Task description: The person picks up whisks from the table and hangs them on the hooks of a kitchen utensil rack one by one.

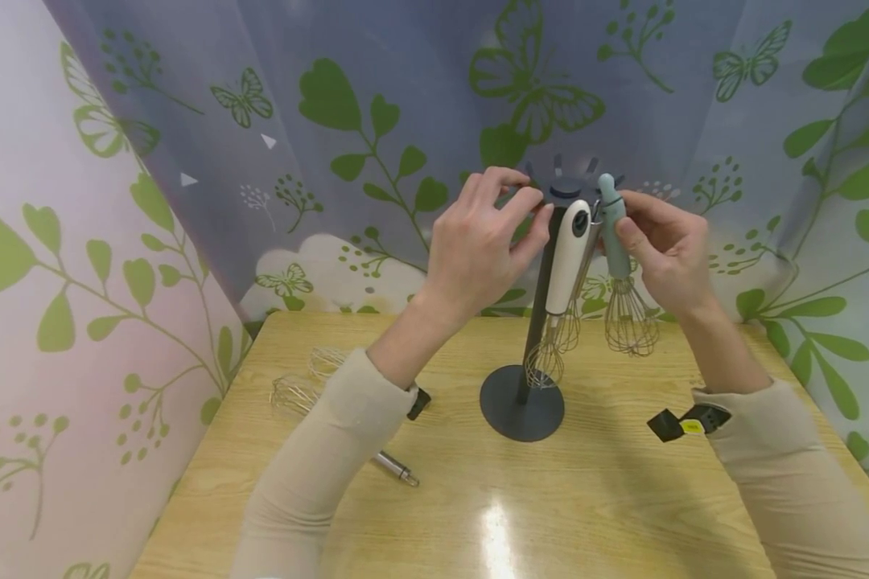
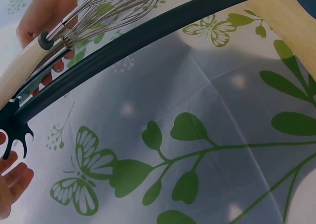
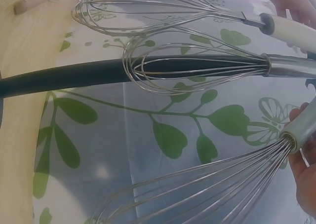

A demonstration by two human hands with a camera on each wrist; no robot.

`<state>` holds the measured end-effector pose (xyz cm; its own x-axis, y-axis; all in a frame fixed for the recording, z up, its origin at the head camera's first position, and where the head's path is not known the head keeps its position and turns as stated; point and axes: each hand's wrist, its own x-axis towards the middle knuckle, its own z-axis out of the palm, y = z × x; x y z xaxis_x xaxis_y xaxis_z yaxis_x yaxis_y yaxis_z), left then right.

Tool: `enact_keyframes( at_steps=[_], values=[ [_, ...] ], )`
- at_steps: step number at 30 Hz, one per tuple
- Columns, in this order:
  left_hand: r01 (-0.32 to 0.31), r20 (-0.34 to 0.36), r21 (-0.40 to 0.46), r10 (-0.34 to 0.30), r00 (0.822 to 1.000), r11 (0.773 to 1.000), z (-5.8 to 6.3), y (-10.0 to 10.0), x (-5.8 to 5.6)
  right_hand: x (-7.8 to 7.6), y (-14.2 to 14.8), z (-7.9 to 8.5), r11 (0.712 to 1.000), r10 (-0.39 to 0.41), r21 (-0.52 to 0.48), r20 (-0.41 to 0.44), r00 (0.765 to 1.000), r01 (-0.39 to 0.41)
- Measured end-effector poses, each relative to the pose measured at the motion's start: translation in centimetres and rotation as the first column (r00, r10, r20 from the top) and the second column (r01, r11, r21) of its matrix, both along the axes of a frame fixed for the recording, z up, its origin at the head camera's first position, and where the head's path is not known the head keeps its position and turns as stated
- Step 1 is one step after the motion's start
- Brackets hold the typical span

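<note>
My right hand (image 1: 669, 249) pinches the pale green handle of a whisk (image 1: 615, 249) between thumb and fingers. The whisk hangs upright, wires down, at the right side of a dark hook stand (image 1: 538, 314). At the stand's top left, my left hand (image 1: 481, 233) pinches one of the hooks with its fingertips. A white-handled whisk (image 1: 569, 257) hangs from the front of the stand. Behind it is a steel-handled whisk (image 3: 291, 66), mostly covered in the head view but plain in the right wrist view.
On the left of the wooden table (image 1: 594, 498) lie more whisks (image 1: 293, 394), partly behind my left sleeve; a steel handle (image 1: 394, 466) sticks out from under the forearm. A patterned curtain (image 1: 405, 80) closes off the back close behind the stand.
</note>
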<state>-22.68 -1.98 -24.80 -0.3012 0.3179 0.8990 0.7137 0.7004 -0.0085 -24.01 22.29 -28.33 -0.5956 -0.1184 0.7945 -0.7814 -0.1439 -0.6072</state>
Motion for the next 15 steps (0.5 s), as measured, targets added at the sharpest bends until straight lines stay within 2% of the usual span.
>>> enact_keyframes(
  at_steps=[6,15],
  values=[
    [-0.002,-0.002,-0.001,0.002,1.000,1.000,-0.1,0.0,0.0,0.0,-0.3,-0.3,1.000,-0.015,-0.018,0.003,1.000,0.015],
    [0.004,0.001,0.008,-0.004,1.000,1.000,0.0,0.1,0.0,0.1,-1.1,-0.4,0.996,-0.083,-0.015,0.006,0.997,0.083]
  ],
)
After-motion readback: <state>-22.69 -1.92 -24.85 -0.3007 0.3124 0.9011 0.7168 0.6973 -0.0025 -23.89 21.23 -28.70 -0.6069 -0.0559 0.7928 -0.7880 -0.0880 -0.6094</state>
